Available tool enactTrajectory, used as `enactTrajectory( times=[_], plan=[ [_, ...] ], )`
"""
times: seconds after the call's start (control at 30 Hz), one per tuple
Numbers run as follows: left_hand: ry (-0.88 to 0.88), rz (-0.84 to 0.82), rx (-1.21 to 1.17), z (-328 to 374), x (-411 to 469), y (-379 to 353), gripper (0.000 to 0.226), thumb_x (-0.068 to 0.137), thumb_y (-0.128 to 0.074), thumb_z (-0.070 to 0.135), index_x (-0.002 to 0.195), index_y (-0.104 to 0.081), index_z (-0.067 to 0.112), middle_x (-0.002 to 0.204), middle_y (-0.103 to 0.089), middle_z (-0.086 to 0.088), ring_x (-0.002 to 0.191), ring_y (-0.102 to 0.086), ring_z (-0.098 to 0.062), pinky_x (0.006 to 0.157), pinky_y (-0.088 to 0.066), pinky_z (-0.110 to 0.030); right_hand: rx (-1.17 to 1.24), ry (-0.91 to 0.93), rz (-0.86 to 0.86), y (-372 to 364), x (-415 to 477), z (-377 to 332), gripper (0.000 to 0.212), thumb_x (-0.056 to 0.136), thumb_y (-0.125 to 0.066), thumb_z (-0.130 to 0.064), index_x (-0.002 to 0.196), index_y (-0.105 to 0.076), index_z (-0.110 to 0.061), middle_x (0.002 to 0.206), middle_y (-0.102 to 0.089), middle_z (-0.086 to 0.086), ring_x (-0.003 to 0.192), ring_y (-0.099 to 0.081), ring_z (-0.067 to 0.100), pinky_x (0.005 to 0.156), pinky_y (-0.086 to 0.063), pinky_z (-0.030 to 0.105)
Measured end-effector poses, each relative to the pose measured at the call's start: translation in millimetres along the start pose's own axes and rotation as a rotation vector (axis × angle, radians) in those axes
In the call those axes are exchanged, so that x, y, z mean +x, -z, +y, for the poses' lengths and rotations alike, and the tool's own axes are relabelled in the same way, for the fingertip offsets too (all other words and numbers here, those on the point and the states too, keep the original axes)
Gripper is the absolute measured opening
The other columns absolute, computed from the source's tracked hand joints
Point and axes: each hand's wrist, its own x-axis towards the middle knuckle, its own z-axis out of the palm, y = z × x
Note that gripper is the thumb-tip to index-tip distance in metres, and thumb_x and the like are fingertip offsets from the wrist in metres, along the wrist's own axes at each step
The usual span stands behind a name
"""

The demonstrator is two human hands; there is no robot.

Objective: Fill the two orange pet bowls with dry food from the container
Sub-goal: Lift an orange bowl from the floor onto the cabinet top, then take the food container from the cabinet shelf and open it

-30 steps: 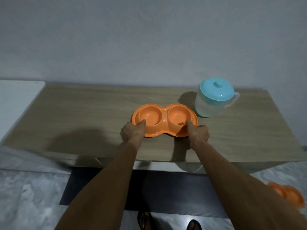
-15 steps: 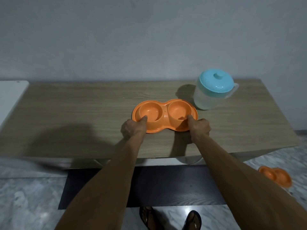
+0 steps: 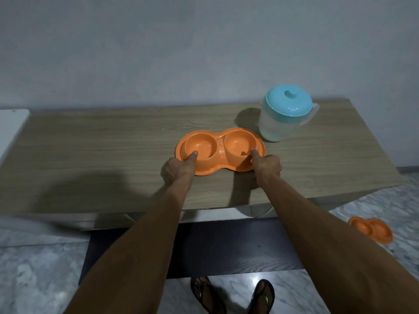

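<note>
An orange double pet bowl rests on the wooden table, both cups holding nothing. My left hand grips its near left rim, thumb inside the left cup. My right hand grips the near right rim, thumb inside the right cup. A translucent container with a light blue lid stands upright just behind and to the right of the bowl, its handle pointing right. What it contains cannot be made out.
A second orange double bowl lies on the marble floor at the right. A white surface adjoins the table's left end. A grey wall runs behind the table. My sandalled feet stand below on a dark mat.
The bowl, held in both hands, has slid farther onto the table toward the container. The view has tilted down, showing more floor and my feet.
</note>
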Motion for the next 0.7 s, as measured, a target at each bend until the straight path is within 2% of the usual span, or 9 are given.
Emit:
enactTrajectory(
  times=[0.17,0.3,0.4,0.53,0.7],
  plan=[
    [-0.023,0.007,0.001,-3,-8,6,0.073,0.072,-0.069,0.069,0.104,-0.067,0.003,0.106,-0.068,-0.016,0.097,-0.063,-0.034,0.075,-0.05,-0.04,0.026,0.028,-0.021,4,-2,4,0.049,0.083,-0.068,-0.055,0.097,-0.062,-0.009,0.105,-0.064,0.013,0.099,-0.063,0.033,0.088,-0.056,0.05],
    [-0.05,0.017,0.0,-11,-16,16,0.075,0.074,-0.066,0.07,0.108,-0.063,0.003,0.111,-0.066,-0.015,0.103,-0.062,-0.034,0.076,-0.046,-0.039,0.024,0.062,-0.005,13,-9,17,0.057,0.082,-0.065,-0.056,0.106,-0.064,-0.004,0.108,-0.065,0.016,0.099,-0.062,0.035,0.09,-0.054,0.05],
    [-0.071,0.056,0.004,-21,-20,28,0.078,0.071,-0.062,0.074,0.107,-0.064,0.005,0.111,-0.067,-0.015,0.104,-0.061,-0.035,0.083,-0.05,-0.04,0.04,0.099,0.008,18,-22,29,0.058,0.086,-0.063,-0.052,0.115,-0.062,-0.003,0.119,-0.064,0.017,0.108,-0.06,0.036,0.094,-0.051,0.045],
    [-0.086,0.065,-0.074,-34,-34,50,0.069,0.087,-0.062,0.056,0.129,-0.056,0.002,0.132,-0.058,-0.016,0.12,-0.055,-0.034,0.083,-0.039,-0.033,0.037,0.137,-0.005,23,-48,45,0.057,0.091,-0.059,-0.047,0.127,-0.058,-0.003,0.13,-0.06,0.018,0.12,-0.055,0.036,0.097,-0.044,0.041],
    [-0.139,0.117,-0.162,-66,-67,88,0.063,0.092,-0.058,0.048,0.136,-0.051,0.004,0.142,-0.05,-0.014,0.129,-0.048,-0.031,0.1,-0.038,-0.035,0.067,0.212,-0.052,31,-96,70,0.051,0.094,-0.057,-0.04,0.127,-0.059,-0.002,0.128,-0.061,0.018,0.119,-0.056,0.035,0.089,-0.041,0.034]
  ],
)
